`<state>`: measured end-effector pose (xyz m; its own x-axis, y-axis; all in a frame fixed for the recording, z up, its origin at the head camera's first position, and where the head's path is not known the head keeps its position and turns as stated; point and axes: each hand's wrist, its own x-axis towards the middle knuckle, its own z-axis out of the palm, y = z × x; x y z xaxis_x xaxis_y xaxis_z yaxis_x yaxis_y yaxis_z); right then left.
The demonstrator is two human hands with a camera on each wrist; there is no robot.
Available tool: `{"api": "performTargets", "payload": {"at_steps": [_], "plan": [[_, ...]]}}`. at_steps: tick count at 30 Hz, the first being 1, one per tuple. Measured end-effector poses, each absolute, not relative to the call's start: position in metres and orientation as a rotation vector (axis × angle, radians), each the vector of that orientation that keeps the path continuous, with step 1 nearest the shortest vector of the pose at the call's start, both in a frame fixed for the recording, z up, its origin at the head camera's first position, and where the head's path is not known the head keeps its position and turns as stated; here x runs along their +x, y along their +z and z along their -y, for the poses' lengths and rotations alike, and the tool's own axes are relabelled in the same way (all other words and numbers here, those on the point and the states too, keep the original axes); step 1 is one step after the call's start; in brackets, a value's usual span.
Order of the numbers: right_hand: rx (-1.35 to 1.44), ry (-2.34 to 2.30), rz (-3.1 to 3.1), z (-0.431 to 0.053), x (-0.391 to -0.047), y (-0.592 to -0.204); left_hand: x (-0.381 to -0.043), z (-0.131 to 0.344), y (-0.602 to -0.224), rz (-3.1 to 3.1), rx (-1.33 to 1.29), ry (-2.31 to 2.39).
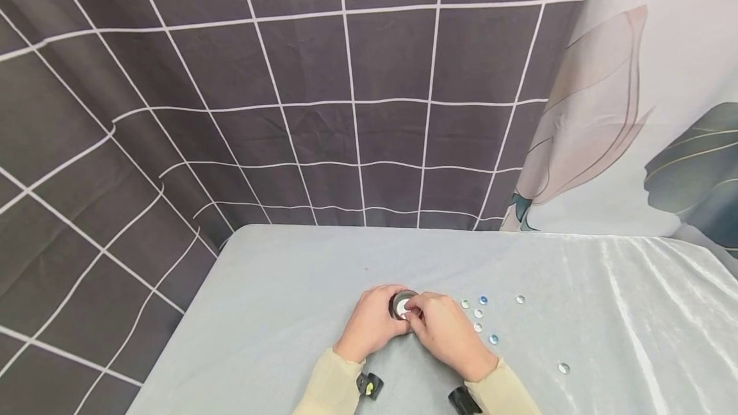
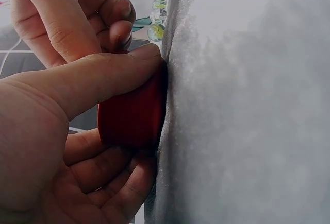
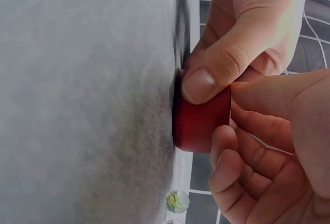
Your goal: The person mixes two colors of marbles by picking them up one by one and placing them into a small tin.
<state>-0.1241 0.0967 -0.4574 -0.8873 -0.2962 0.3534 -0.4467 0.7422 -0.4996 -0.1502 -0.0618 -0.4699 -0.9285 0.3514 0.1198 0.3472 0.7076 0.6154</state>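
Note:
A small red round cup (image 3: pixel 201 123) stands on the cloth-covered table, its dark rim and pale inside (image 1: pixel 401 308) showing in the head view. My left hand (image 1: pixel 373 320) grips the cup from the left, with the thumb pressed on its near side and the fingers around the far side. At the cup's mouth, my right hand (image 1: pixel 448 333) has its thumb and index finger dipped over the rim. What those fingertips touch inside is hidden. The other right fingers curl outside, close to the red wall.
Several glass marbles, including a blue marble (image 1: pixel 494 339) and a green marble (image 1: pixel 465 304), lie right of my right hand. A clear marble (image 1: pixel 564 368) rests farther right. Behind the table (image 1: pixel 277 287) hang a dark grid-patterned curtain (image 1: pixel 386 133) and a leaf-printed one (image 1: pixel 611 146).

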Motion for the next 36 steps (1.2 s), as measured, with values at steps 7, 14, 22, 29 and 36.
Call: {"api": "performTargets", "payload": {"at_steps": [7,14,22,29,36], "plan": [[0.585,0.855,2.69,-0.0971,-0.1241,-0.458,-0.1506,0.0619,-0.4694,-2.903,0.632,1.051],[0.593,0.836,2.678,-0.0969,-0.1257,-0.4587,-0.1517,0.0623,-0.4691,-2.909,0.613,1.033],[0.594,0.862,2.667,-0.0984,-0.1253,-0.4577,-0.1513,0.0607,-0.4676,-2.908,0.618,1.028],[0.607,0.842,2.637,-0.1003,-0.1255,-0.4576,-0.151,0.0601,-0.4678,-2.905,0.624,1.032],[0.597,0.839,2.629,-0.1035,-0.1254,-0.4546,-0.1506,0.062,-0.4698,-2.902,0.634,1.064]]}}
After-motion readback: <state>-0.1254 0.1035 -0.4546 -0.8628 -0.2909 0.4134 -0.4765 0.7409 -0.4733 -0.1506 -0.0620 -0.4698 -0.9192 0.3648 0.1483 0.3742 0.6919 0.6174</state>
